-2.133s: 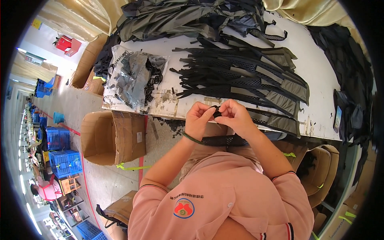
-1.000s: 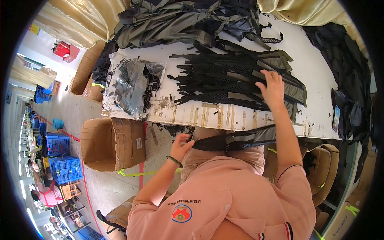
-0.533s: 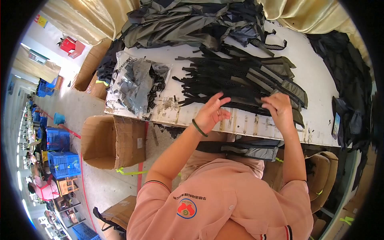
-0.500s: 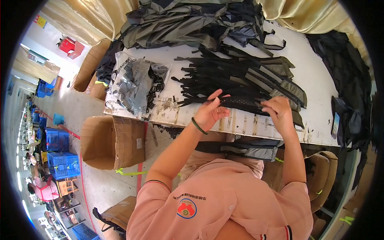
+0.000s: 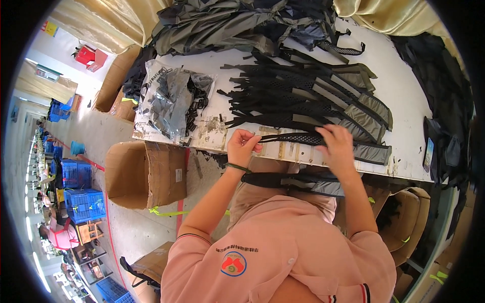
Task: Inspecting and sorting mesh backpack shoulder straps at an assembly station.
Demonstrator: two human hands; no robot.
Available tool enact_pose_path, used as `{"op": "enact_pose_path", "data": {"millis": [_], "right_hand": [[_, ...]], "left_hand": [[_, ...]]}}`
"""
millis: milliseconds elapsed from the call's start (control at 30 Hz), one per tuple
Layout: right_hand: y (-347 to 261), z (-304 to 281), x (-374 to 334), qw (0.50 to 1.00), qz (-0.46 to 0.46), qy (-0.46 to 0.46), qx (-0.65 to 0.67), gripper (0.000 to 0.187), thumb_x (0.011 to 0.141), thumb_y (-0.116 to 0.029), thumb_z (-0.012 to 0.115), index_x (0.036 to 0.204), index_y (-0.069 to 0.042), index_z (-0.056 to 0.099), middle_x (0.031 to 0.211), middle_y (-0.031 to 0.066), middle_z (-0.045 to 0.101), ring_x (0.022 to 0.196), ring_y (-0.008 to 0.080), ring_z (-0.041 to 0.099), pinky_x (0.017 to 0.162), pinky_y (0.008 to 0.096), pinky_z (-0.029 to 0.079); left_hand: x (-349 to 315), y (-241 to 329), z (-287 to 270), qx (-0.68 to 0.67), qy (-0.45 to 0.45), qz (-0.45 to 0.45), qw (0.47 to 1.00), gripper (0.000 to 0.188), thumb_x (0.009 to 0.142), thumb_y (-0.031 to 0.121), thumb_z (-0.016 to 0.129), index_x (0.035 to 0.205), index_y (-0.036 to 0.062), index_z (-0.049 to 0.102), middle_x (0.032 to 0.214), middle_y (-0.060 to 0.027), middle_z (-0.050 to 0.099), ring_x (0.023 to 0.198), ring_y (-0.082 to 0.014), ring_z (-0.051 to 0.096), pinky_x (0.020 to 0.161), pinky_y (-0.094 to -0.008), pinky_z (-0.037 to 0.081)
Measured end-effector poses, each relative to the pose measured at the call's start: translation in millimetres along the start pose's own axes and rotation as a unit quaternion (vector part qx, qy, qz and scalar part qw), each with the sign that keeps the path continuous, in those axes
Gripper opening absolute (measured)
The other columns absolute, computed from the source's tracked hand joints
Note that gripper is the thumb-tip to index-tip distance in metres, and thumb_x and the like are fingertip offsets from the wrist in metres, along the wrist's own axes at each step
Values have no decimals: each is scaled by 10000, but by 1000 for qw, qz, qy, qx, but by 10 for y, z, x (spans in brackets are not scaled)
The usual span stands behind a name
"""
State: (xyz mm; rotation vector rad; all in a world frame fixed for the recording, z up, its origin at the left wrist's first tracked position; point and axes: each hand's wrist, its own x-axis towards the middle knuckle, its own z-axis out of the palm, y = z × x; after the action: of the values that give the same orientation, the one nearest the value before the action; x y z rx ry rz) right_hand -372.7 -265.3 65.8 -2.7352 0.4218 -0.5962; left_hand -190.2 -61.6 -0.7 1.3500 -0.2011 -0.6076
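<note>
One black mesh strap with a grey fabric end (image 5: 295,137) lies stretched along the near edge of the white table. Its narrow left tip is pinched between the thumb and fingers of my left hand (image 5: 243,147). My right hand (image 5: 337,149) grips the same strap where the mesh meets the grey panel (image 5: 373,153); its palm hides part of it. Just beyond lies a fanned row of similar straps (image 5: 298,93), black ends to the left and grey ends to the right. Across my lap rests another black and grey piece (image 5: 303,184).
A clear plastic bag of black buckles (image 5: 174,103) sits left on the table (image 5: 404,108). Dark fabric heaps up at the back (image 5: 227,30) and hangs at the right (image 5: 444,101). Cardboard boxes stand below left (image 5: 164,174) and right (image 5: 404,219). Someone sits far left.
The front strap has come nearer, apart from the row. My left hand has moved left and closed on its tip. My right hand has shifted slightly left and nearer.
</note>
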Motion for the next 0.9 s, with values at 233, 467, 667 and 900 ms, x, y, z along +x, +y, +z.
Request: {"op": "enact_pose_path", "data": {"millis": [233, 467, 667, 900], "right_hand": [[-542, 956, 457, 907, 11, -223, 356, 245, 770, -148, 672, 989, -56, 613, 875, 144, 623, 818, 312, 596, 715, 361, 458], [-444, 1139, 414, 917, 17, -141, 372, 144, 796, -142, 646, 884, -30, 628, 824, 131, 625, 740, 286, 595, 671, 333, 465], [-416, 1182, 451, 922, 5, -147, 357, 180, 818, -171, 628, 957, -57, 644, 898, 109, 631, 806, 296, 604, 705, 345, 473], [-507, 1118, 519, 937, 7, -164, 308, 208, 837, -236, 605, 957, -80, 672, 891, 94, 625, 808, 307, 599, 709, 355, 470]], "left_hand": [[-32, 111, 6, -43, -12, 11, 999, 167, 815, -14, 644, 874, 18, 491, 708, -58, 583, 545, -128, 595, 478, -227, 482], [1016, 479, -1211, 455, 142, 211, 853, 263, 777, 250, 707, 902, 39, 612, 755, -103, 622, 663, -268, 576, 615, -362, 466], [1402, 576, -1335, 612, 115, 61, 780, 511, 742, 364, 726, 1124, 51, 592, 1077, -187, 574, 957, -364, 585, 827, -420, 475], [1618, 701, -1333, 615, 24, 2, 788, 553, 738, 335, 728, 1172, 29, 576, 1121, -192, 609, 1004, -321, 594, 839, -389, 479]]}}
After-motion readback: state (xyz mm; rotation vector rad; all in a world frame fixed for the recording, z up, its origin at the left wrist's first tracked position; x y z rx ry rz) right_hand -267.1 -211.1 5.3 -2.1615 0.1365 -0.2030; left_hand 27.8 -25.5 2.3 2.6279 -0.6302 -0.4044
